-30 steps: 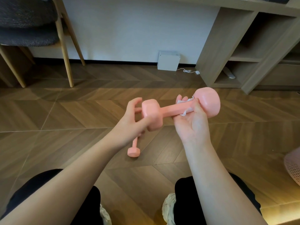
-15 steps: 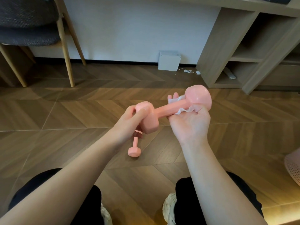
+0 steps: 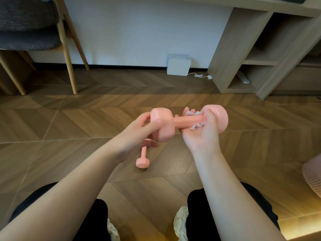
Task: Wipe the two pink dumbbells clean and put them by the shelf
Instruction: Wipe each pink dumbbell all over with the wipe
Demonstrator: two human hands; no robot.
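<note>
The right grip [image 3: 199, 134] is closed round the bar of a pink dumbbell [image 3: 182, 121], with a crumpled white wipe [image 3: 197, 125] caught between the fingers and the bar, close against the right-hand head. The left grip [image 3: 139, 132] is curled round the other head, thumb across its near face and fingers behind it, somewhat blurred. Between them the dumbbell is held in the air, lying nearly level from left to right above the wooden floor [image 3: 86, 122].

The second dumbbell [image 3: 142, 160] lies on the floor just below the left grip, its far end hidden behind that hand. Both are well apart from the wooden shelf [image 3: 224, 58] that stands at the upper right against the wall.

A white box [image 3: 178, 65] with a thin cable [image 3: 199, 76] sits at the wall left of the shelf. A chair [image 3: 66, 42] with a grey seat stands at the upper left. The edge of a pink basket [image 3: 312, 176] shows at the right.
</note>
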